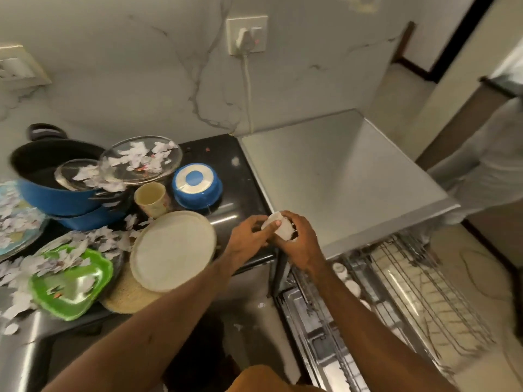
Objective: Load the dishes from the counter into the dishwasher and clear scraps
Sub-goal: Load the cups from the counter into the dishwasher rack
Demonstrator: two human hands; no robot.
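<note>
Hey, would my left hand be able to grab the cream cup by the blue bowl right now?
Probably not yet: the left hand and right hand both grip a small white dish. The cream cup itself stands uncovered, open from above.

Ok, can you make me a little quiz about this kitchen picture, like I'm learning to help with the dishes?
1. True or false: the green tray has paper scraps on it.
2. What do the left hand and the right hand hold together? A) a small white cup B) a fork C) a sponge
3. Which lies nearer the hands: the cream plate or the blue pot?

Key: 1 true. 2 A. 3 the cream plate.
</note>
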